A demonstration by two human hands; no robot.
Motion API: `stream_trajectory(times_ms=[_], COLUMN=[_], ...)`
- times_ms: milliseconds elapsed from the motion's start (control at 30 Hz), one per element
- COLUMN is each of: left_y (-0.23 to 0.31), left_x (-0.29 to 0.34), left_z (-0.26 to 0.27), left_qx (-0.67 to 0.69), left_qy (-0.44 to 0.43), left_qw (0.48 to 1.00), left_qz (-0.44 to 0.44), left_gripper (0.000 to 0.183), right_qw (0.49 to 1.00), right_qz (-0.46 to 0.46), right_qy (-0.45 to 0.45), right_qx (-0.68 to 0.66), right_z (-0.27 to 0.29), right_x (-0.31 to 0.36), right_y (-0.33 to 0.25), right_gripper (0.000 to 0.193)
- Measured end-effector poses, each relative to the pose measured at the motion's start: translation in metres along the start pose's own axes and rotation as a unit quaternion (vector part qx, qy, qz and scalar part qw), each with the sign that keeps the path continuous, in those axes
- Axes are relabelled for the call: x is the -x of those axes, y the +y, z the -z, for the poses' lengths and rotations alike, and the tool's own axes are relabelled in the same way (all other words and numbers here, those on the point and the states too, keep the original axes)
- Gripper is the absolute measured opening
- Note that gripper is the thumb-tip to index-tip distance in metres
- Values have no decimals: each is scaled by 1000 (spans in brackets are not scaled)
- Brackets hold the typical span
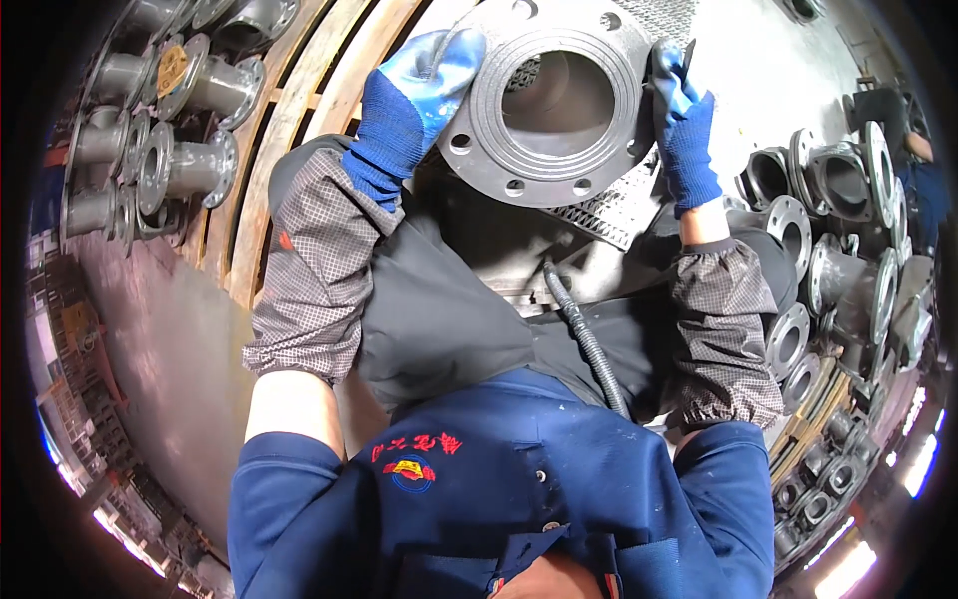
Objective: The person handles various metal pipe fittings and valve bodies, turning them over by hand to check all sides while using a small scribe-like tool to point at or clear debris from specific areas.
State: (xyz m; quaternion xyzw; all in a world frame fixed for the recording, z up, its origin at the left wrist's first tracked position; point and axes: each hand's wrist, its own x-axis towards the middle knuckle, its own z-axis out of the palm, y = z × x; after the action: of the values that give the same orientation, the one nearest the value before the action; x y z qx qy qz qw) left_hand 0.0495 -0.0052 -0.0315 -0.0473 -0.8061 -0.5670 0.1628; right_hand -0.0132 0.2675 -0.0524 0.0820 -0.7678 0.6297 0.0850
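Note:
A grey metal flanged pipe fitting (559,168), with bolt holes around its round opening, is tilted up in front of me between my hands. My left hand (431,85), in a blue coated glove, grips the left edge of its flange. At the right edge, my right hand (683,125) wears the same kind of glove, its fingers closed against the rim. A thin dark piece (689,58) juts up by the right fingers; I cannot tell what it is. Under the fitting shows a perforated metal plate (609,222).
Flanged fittings (205,85) are stacked at the far left beside wooden slats (289,140). More fittings (838,185) crowd the right side. A ribbed flexible hose (584,334) runs between my legs. Part of another person (913,145) shows at the far right.

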Motion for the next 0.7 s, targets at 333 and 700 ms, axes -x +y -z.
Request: stream_trajectory(times_ms=[333, 700], left_y=[40, 5], left_x=[-33, -84], left_z=[-62, -22], left_qx=[-142, 65], left_qy=[-4, -78], left_qw=[989, 988], left_qz=[35, 114], left_gripper=[39, 42], right_qw=[991, 983], right_qz=[-79, -173], right_qy=[92, 30], right_qx=[-59, -60], right_z=[22, -10], right_x=[-50, -57], right_y=[28, 27], right_gripper=[28, 44])
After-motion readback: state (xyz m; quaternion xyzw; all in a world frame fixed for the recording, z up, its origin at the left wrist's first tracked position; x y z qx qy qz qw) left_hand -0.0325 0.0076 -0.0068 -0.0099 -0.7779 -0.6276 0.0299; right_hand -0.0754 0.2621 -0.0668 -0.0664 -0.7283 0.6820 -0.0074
